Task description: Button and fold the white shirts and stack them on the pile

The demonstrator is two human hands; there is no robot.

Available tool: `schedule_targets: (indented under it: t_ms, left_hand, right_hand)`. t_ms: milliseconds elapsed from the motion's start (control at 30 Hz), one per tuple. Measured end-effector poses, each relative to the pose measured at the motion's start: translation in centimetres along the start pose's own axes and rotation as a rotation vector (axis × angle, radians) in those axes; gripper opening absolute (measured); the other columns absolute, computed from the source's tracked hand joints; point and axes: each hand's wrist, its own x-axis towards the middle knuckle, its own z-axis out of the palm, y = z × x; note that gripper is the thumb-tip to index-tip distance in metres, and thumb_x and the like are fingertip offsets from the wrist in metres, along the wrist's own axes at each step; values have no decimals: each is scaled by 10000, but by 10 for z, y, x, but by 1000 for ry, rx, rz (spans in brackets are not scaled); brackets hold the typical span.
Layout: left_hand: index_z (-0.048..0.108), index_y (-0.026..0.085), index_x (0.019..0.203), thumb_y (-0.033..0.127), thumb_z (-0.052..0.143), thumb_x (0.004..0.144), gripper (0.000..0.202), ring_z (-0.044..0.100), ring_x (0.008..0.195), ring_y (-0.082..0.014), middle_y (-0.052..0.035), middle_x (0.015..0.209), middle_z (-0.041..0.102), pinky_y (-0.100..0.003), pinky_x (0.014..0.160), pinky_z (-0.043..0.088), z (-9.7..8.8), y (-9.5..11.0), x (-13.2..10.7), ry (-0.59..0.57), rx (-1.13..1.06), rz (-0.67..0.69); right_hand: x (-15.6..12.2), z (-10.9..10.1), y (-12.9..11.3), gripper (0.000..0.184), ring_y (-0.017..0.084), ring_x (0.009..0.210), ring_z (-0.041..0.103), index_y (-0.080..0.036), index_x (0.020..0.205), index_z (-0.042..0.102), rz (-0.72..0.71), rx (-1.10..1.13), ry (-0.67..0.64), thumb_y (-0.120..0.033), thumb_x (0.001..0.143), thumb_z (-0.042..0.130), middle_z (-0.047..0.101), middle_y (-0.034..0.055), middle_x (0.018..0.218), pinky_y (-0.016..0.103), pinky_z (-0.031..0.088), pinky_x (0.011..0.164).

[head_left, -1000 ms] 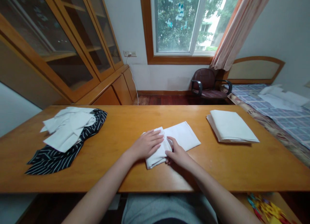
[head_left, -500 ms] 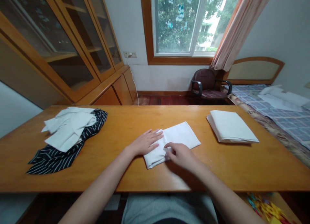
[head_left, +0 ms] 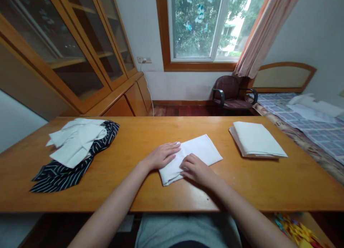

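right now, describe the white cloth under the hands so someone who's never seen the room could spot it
Start at the long wooden table facing the window. The white cloth lies at its middle, between a loose pile on striped fabric at left and a neat folded stack at right. Only it has the left hand and right hand resting on it.

The long wooden table (head_left: 139, 133) in front of me carries three lots of cloth. A half-folded white cloth (head_left: 201, 151) lies near the middle under my left hand (head_left: 162, 156) and right hand (head_left: 195, 168). A neat stack of folded white cloths (head_left: 255, 142) sits to the right, and loose white cloths (head_left: 75, 140) lie heaped on a black-and-white striped garment (head_left: 57, 176) at the left.
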Motion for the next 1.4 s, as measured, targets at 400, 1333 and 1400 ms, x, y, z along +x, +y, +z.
schedule_targets:
  t_ms: [400,1333,1400]
  left_hand:
    - [661,232,1304,307,409,1037,375,554,1344,-194,-51,1384,642,-440,1150,445,5,-16,11,185,121,-55]
    - [576,258,1399,342,349,1042,432,375,1478,-225,-53,1546,482,-528,1215,288,8,-15,21,57,172,-282]
    - [624,225,1341,284,373,1024,408,413,1456,-233,-70,1510,527,-524,1211,312,7,-7,20,186,215,-276]
  right_hand:
    - [-4,-3,12,129,221,910,525,-211,903,582,-12,66,117,-106,829,585,612,70,917,348,458,797]
    - [-5,-5,6,291,190,775,477,-192,680,656,-31,-173,-95,-305,938,583,569,45,762,338,348,717]
    - [-5,-5,6,311,189,781,478,-187,686,658,-21,-175,-101,-313,956,568,572,46,768,341,347,730]
